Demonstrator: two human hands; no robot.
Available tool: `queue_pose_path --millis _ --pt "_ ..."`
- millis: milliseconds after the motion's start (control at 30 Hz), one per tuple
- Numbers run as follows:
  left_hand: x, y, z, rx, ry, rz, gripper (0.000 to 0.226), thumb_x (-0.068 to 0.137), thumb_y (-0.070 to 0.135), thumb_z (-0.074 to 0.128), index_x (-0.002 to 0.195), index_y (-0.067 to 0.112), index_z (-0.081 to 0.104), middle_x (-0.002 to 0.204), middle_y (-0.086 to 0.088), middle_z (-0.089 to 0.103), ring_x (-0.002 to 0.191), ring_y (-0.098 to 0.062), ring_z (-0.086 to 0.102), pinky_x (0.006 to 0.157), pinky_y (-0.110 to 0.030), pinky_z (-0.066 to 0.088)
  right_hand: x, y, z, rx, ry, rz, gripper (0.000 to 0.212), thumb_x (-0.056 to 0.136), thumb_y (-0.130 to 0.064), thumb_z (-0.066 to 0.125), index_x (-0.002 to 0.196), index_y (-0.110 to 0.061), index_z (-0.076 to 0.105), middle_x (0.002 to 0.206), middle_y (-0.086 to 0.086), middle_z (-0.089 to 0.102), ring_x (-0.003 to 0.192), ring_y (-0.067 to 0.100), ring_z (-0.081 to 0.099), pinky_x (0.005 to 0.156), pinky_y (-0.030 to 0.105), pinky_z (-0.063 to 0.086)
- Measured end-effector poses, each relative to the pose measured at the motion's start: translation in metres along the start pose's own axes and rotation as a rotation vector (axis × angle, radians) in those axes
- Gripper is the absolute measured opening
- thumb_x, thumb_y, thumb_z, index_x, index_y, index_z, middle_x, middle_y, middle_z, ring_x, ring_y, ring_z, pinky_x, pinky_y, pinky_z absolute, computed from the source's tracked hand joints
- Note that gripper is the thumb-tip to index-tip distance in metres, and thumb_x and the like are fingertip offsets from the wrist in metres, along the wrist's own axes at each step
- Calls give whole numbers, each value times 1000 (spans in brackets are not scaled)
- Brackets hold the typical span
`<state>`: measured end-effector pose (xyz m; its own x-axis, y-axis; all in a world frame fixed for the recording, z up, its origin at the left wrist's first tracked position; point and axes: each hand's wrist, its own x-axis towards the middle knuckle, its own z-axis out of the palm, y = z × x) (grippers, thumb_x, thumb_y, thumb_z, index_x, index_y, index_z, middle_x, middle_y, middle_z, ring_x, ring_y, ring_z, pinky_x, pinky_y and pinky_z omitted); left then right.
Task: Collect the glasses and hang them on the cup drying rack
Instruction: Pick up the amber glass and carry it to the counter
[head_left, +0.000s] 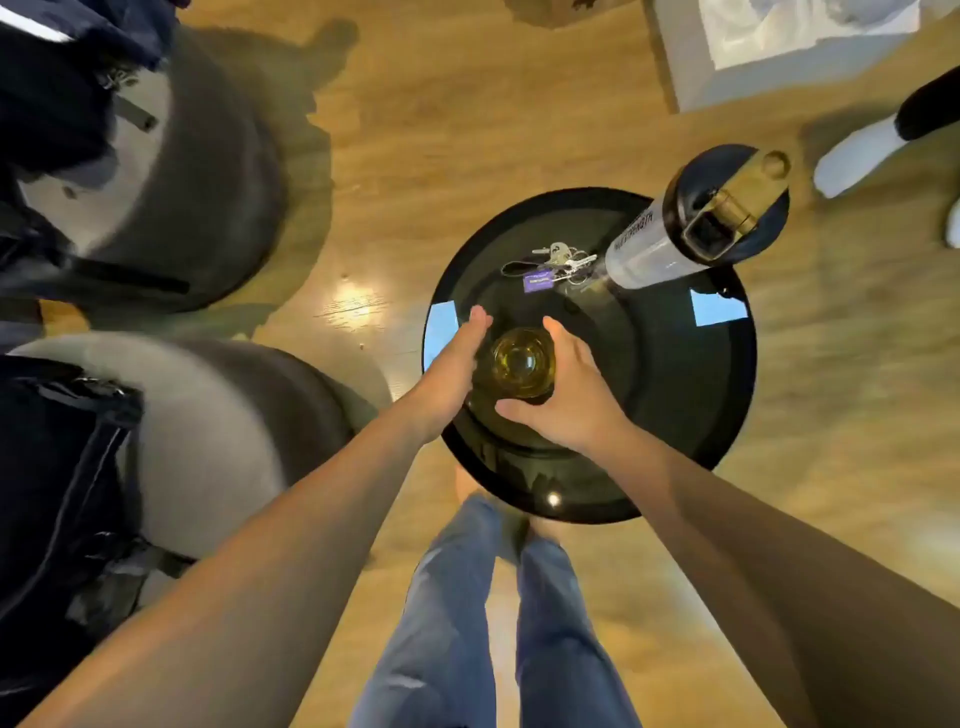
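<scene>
A clear glass (521, 362) with an amber tint stands upright on the round black glass table (675, 395), left of its middle; I look straight down into it. My right hand (569, 395) curls around it, thumb on the near side and fingers on the far right side. On the glass's left is my left hand (451, 358), flat with fingers straight, close against the glass or just off it. No drying rack is in view.
A bunch of keys (558, 262) with a purple tag and a tall clear bottle (691, 228) with a black lid stand at the table's far side. Two grey chairs (208, 171) draped with dark jackets sit left. Another person's white-socked foot (857, 156) is at far right.
</scene>
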<state>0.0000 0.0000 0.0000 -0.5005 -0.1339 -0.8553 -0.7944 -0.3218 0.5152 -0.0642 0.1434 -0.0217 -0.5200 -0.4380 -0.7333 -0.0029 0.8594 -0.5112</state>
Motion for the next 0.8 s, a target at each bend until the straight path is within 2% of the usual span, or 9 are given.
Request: queue_pose_path --millis 100,200,367,467,567,667,700,800 --pt "23 -7 3 -11 -16 -92 66 96 66 16 151 31 25 160 4 27 147 -24 26 118 -42 20 18 6 12 -168 37 20 120 71 -48 81 152 -37 -7 163 -5 0 150 25 15 112 49 37" --pt "38 -20 8 36 -14 -134 66 94 70 16 148 34 27 154 3 33 144 -22 31 120 -46 21 32 14 25 -250 35 45 121 72 -45 81 152 -36 -10 163 -4 -2 150 26 16 108 49 42" --pt "60 -29 12 -24 -4 -172 65 94 69 21 148 34 28 152 0 35 143 -23 33 119 -47 26 54 21 38 -194 91 67 115 72 -39 83 150 -37 -1 155 2 14 135 28 42 98 46 51" --pt "65 -28 13 -64 17 -181 61 94 70 24 142 34 37 135 2 46 135 -21 42 115 -43 34 57 24 39 -202 147 23 106 71 -40 84 147 -34 10 147 3 27 126 26 50 92 40 55" --pt "63 -28 14 -55 44 -172 49 97 65 24 130 36 45 111 8 54 125 -21 50 107 -40 42 48 27 32 -260 179 -11 104 68 -46 83 145 -34 14 140 4 34 123 24 49 88 37 54" --pt "46 -21 17 -16 48 -98 35 100 59 22 110 40 49 102 12 52 114 -17 51 100 -37 45 29 22 19 -277 195 -64 105 65 -49 82 145 -34 16 137 3 35 124 23 45 87 38 54" --pt "38 -17 18 -2 45 -69 34 100 58 21 109 40 49 102 12 52 114 -16 51 100 -37 45 21 18 13 -274 202 -81 106 65 -49 82 145 -34 16 138 2 35 125 23 44 87 38 53" --pt "4 1 23 66 15 28 48 100 58 19 127 29 47 112 6 54 117 -17 52 103 -39 46 -8 7 -9 -219 242 -117 108 63 -49 83 146 -32 17 139 2 39 127 23 44 93 41 51"
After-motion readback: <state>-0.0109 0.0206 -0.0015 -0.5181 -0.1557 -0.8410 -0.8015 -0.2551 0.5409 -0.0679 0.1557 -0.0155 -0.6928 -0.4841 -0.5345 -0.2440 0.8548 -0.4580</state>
